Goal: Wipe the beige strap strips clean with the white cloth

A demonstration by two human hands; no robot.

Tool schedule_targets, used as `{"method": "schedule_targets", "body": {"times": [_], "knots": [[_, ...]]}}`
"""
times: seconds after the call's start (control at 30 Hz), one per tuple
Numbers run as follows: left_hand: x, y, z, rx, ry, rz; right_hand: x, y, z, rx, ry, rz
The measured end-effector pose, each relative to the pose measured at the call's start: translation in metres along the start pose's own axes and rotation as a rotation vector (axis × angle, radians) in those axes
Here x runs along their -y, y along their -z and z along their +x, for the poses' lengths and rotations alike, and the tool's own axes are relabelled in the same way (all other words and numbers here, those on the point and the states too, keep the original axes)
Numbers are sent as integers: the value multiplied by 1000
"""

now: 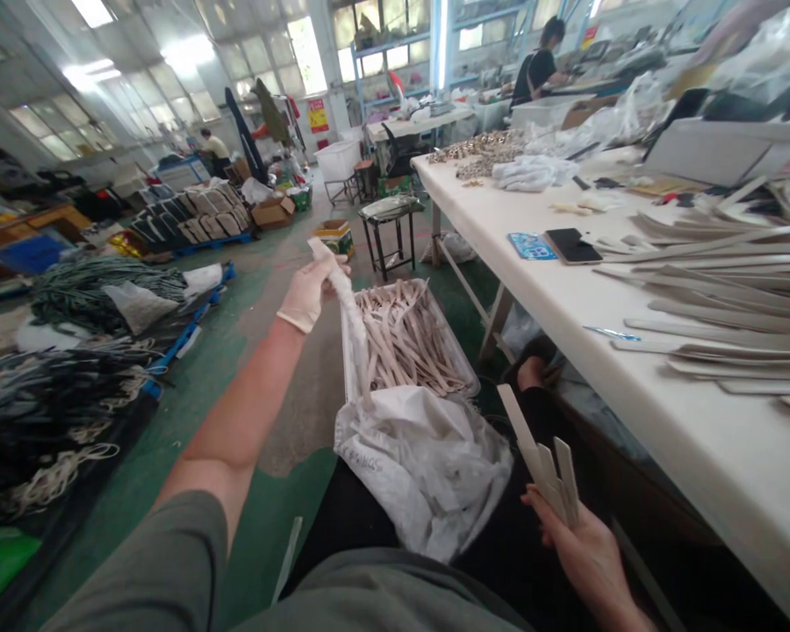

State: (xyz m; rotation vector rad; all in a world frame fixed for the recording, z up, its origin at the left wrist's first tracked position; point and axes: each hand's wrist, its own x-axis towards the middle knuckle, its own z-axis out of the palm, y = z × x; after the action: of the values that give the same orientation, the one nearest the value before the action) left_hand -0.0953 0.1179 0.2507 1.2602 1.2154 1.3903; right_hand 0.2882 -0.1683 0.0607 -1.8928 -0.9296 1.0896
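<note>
My left hand (309, 294), in a pale glove, is stretched forward and closed on the edge of a white woven sack (427, 456). The sack lies over my lap, and its held edge runs up along the left side of a white plastic crate (451, 332). Inside the crate is a heap of beige strips (408, 338). On the right, beside the table, my right hand (583, 544) is bare and wrapped round several flat beige strips (543, 465) that point upward and away from me.
A long white table (566, 307) runs along my right, bearing piles of strips (750, 307), a phone (572, 247) and a blue packet (530, 246). Ahead stands a small black stool (390, 219). Dark bundles (46, 421) lie on a pallet at left. A co-worker (540, 70) sits farther back.
</note>
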Motion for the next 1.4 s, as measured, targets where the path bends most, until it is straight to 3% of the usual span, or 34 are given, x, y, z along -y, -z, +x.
{"method": "schedule_targets", "body": {"times": [0.1,0.2,0.27,0.33,0.43,0.53,0.57,0.67,0.73,0.83,1.0,1.13,1.27,1.4], "knots": [[-22,2,56,-92,-244,151,-1,3,3,3,7,-17],[-29,6,98,-189,-459,344,-4,5,6,-12,21,-14],[-19,7,113,-251,-603,417,-7,5,7,-21,22,-2],[7,3,112,-252,-721,506,-8,3,9,-12,15,10],[74,-12,82,-30,-690,830,-9,1,9,6,1,28],[155,-27,28,359,-348,1241,-9,1,9,28,-13,22],[178,-30,10,437,-228,1327,-9,1,10,30,-14,16],[223,-34,-31,479,-43,1377,-12,2,11,28,-11,6],[231,-33,-47,472,-13,1335,-13,2,12,35,-15,7],[223,-32,-73,512,-14,1282,-11,1,10,31,-20,20],[210,-28,-155,514,-178,918,2,3,7,34,-28,206],[214,-24,-219,648,-17,818,11,11,11,137,-111,370],[222,-32,-239,770,45,875,15,18,6,281,-143,462],[222,-64,-239,924,36,1126,12,16,-1,305,-128,469]]}}
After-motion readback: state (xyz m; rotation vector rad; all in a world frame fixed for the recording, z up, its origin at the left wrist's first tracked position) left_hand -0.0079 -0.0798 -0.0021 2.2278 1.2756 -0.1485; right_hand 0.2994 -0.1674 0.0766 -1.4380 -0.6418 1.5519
